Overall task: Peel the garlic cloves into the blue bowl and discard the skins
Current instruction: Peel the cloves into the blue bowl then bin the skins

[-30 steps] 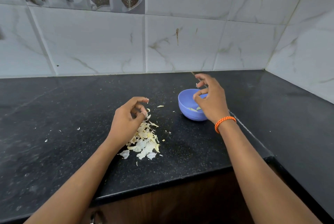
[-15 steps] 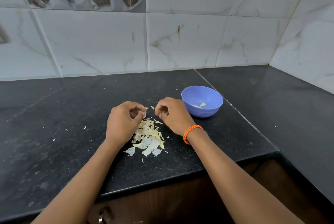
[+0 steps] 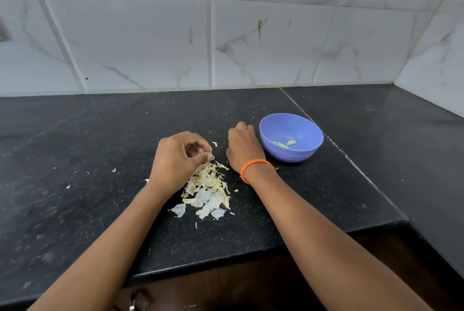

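Blue bowl (image 3: pixel 291 136) holds peeled cloves (image 3: pixel 283 144); beside it the right hand (image 3: pixel 243 148) is curled, contents hidden; left hand (image 3: pixel 179 157) fingers (image 3: pixel 200 146) curl above the skins (image 3: pixel 207 191).

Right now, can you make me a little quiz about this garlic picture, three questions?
1. True or false: the bowl holds peeled cloves.
2. Which wrist wears the orange band? A) left B) right
3. Fill in: the skins lie in a heap on the black ____.

Key
1. True. A few pale cloves lie at the bottom.
2. B. It sits behind the right hand, which is curled beside the bowl.
3. Counter. The heap lies just under the left hand, whose fingers pinch together above it.
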{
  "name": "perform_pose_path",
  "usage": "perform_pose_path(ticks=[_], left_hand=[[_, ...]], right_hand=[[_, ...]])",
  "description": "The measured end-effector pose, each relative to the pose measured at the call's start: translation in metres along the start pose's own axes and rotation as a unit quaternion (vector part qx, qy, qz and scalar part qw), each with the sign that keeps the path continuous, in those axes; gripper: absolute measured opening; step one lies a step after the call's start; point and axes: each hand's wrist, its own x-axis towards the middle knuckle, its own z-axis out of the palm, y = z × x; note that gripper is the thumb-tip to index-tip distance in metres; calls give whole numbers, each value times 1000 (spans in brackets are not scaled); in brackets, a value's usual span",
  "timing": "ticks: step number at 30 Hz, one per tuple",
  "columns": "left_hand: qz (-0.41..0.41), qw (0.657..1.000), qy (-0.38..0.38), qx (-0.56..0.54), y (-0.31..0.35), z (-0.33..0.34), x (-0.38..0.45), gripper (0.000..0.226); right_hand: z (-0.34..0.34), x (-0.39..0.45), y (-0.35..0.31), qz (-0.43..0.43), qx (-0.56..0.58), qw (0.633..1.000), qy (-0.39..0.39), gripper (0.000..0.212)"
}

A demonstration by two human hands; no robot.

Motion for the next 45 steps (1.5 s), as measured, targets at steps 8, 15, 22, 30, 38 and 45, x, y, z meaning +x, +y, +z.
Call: perform_pose_path(ticks=[8, 15, 22, 30, 38, 45], left_hand=[[-7, 994, -2, 106, -12, -8, 4, 39], [-45, 990, 47, 124, -12, -31, -11, 33], [-219, 964, -15, 150, -28, -30, -11, 45], [-145, 986, -76, -8, 7, -11, -40, 38], [-184, 973, 89, -104, 23, 10, -54, 34], [-220, 938, 152, -220, 30, 10, -50, 37]], right_hand=[[6, -31, -23, -112, 130, 985, -31, 44], [-3, -15, -13, -57, 297, 953, 9, 49], [25, 4, -45, -110, 262, 954, -97, 42], [8, -32, -19, -128, 402, 901, -103, 42], [11, -56, -21, -54, 341, 938, -32, 37], [12, -66, -34, -114, 347, 927, -88, 37]])
